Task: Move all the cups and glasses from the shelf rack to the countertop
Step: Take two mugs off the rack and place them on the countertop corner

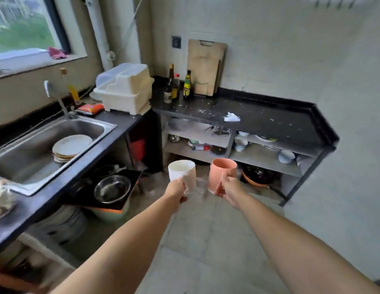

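My left hand (176, 190) grips a white cup (182, 173) by its handle, held upright in the air over the floor. A pink cup (221, 174) is gripped the same way by my right hand (227, 190), about level with the white one and a little to its right. Both cups hang in front of the shelf rack (265, 161) under the black countertop (267, 119). Several bowls (286, 156) and small dishes stand on the rack's shelves; I cannot tell cups among them.
A crumpled white tissue (231, 117) and crumbs lie on the countertop. Sauce bottles (178, 87) and a cutting board (205, 66) stand at its back left. A sink (32, 149) with stacked plates is on the left, a metal bowl (112, 188) below it.
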The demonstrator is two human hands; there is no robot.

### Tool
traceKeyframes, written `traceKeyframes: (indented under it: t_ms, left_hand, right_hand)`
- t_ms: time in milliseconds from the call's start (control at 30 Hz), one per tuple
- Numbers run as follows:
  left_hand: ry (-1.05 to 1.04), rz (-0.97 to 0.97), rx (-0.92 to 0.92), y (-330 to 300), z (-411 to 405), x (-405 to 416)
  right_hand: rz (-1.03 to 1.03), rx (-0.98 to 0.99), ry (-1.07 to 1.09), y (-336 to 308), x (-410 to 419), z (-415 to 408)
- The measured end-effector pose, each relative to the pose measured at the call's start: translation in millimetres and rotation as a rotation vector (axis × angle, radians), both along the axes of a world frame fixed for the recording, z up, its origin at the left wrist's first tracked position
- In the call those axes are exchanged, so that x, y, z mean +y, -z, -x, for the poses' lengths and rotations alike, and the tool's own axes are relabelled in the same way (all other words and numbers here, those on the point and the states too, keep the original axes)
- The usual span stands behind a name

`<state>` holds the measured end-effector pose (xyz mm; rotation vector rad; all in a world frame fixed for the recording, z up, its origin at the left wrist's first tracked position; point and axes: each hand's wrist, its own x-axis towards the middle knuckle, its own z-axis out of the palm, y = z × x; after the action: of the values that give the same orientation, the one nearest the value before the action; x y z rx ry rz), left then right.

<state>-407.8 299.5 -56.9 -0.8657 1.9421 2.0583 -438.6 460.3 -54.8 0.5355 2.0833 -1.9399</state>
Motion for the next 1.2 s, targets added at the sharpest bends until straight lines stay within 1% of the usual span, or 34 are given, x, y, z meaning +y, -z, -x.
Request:
traceKeyframes:
  t_ms: [100, 300, 433, 567, 700, 767, 867, 1067, 1200]
  left_hand:
    - [0.100, 0.005, -0.025, -1.4, 32.1, 54.2]
    - [0.303, 0.023, 0.000, 0.7, 105.0, 128.8]
    - [0.427, 0.063, 0.004, 1.4, 163.3, 160.3]
    - [0.506, 0.033, 0.004, -2.9, 235.4, 190.3]
    - [0.528, 0.057, 0.026, -9.8, 303.3, 222.0]
    - [0.546, 0.074, 0.007, -12.7, 327.7, 236.1]
    - [0.561, 0.053, 0.009, -11.7, 370.0, 266.6]
    - [0.577, 0.032, -0.027, 1.5, 451.4, 334.2]
    - [0.549, 0.006, -0.042, 5.8, 512.6, 393.1]
  right_hand:
    - [0.047, -0.023, 0.117, 0.2, 55.0, 16.3]
    - [0.100, -0.024, 0.317, 4.3, 124.1, 63.3]
    - [0.088, -0.012, 0.388, 5.6, 156.5, 106.6]
    - [0.086, -0.029, 0.447, 2.2, 190.7, 158.5]
    - [0.094, -0.028, 0.512, -1.8, 220.5, 211.1]
    - [0.104, -0.036, 0.538, -1.1, 236.3, 232.6]
    - [0.143, -0.024, 0.568, -6.1, 265.1, 270.2]
    - [0.120, -0.056, 0.586, 8.7, 337.9, 352.7]
    - [0.116, -0.078, 0.550, 7.5, 394.8, 414.7]
